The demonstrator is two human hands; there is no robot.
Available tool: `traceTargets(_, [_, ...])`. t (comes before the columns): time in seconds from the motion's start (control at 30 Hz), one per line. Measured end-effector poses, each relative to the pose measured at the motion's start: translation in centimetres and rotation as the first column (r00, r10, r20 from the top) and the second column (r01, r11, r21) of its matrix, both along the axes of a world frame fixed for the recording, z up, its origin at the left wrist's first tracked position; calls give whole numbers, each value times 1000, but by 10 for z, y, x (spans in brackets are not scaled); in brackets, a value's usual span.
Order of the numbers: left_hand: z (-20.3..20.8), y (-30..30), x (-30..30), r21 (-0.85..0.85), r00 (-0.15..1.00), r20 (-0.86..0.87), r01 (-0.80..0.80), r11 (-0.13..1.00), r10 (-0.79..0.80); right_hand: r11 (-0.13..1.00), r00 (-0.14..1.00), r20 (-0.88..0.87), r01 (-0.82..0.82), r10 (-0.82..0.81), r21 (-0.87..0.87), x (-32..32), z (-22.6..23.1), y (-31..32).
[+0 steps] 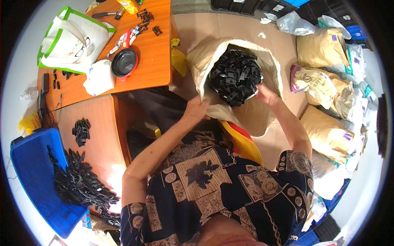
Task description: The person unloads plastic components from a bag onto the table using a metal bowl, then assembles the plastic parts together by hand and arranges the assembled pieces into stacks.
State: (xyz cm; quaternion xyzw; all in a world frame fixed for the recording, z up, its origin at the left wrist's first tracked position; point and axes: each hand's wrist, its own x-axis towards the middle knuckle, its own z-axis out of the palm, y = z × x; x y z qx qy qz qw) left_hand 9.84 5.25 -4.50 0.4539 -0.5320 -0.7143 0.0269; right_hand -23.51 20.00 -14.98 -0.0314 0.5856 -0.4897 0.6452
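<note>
A large cream woven sack [269, 74] stands with its mouth wide in front of me. Inside its mouth sits a heap of small black plastic parts [234, 76]. My left hand [197, 110] is closed on the sack's near left rim, bunching the fabric. My right hand [267, 94] reaches inside the sack's right side, its fingers bent at the edge of the black heap. A pale edge shows by those fingertips, but I cannot make out what they grip.
To the left, an orange-brown table [154, 53] carries a green-edged white bag [78, 43], a black round dish [124, 62] and a hammer [119, 14]. Lower left, black parts spill from a blue bin [35, 180]. Filled brown bags [322, 47] line the right side. A yellow-red seat [242, 143] is beneath me.
</note>
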Motion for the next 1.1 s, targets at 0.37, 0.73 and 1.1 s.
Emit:
traceTargets(0.37, [7,-60,-10,-225,989,53,149,963,-140,979,979,163,-94,123,-179,32,105,16])
traceTargets(0.73, [26,-43,-40,-314,982,67,190,930,-178,979,974,158,179,-161,-101,36,109,63])
traceTargets(1.1, [27,-27,-30,41,981,-191,-19,999,27,971,995,12,100,-100,-217,35,176,81])
